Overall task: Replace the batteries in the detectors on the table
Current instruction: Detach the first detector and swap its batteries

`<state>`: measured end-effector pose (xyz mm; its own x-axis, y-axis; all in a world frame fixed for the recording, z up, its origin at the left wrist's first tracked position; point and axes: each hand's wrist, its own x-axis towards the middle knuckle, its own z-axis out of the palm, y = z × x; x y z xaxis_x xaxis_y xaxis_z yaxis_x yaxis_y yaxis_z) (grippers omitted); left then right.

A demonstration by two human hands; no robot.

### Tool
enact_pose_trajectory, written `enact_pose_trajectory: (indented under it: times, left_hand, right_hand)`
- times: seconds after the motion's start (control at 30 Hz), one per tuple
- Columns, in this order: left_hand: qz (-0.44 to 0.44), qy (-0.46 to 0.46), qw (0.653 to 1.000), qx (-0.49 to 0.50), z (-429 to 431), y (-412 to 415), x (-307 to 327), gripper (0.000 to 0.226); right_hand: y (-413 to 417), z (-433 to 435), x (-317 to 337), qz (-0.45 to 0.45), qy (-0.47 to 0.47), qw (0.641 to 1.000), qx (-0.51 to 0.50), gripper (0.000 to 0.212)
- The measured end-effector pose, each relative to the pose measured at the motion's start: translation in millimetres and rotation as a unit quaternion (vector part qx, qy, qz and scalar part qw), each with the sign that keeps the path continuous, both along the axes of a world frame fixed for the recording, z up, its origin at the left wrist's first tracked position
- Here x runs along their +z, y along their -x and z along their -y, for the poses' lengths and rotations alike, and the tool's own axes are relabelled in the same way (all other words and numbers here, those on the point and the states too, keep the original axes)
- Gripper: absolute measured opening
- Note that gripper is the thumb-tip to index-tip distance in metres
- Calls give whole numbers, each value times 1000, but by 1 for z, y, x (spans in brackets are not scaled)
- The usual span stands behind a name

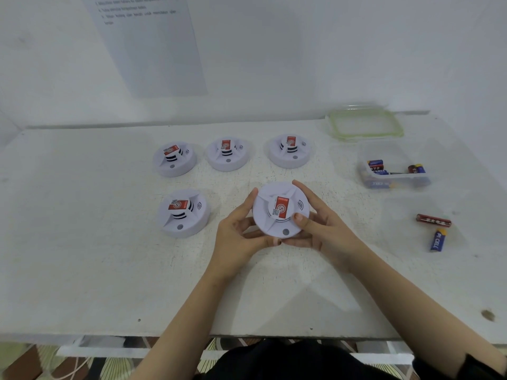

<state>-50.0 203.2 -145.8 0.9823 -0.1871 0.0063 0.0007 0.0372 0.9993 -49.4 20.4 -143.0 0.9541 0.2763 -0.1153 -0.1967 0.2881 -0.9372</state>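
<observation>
**While gripped from both sides: one detector near mid-table**

Clasped at its left rim by the left hand (241, 234), fingers curled underneath, thumb up along the edge. Clamped on the right by the right hand (318, 229), thumb pressed on the face, fingers wrapped round the far rim. So held, the lifted detector (279, 209), tilted face-up over the table (82, 242), well back from the front edge.

Just left of it, a near-left detector (183, 213). Beyond, in a spaced row short of the rear edge: back-left detector (174, 159), back-middle detector (227, 154), back-right detector (290, 150).

Wide bare tabletop to the left and around the forearms.

Off right, a clear box (395, 171) holding batteries, its green-rimmed lid (365, 123) at the back edge, and nearer, just beside each other, a red battery (433, 221) and a blue battery (438, 239).
</observation>
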Motion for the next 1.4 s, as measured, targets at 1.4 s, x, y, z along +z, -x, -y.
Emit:
enact_pose_trajectory:
  times: [1.4]
  left_hand:
    - [-6, -3, 1000, -3, 0, 3, 4, 87]
  right_hand:
    - [3, 0, -1, 7, 13, 1000, -8, 59]
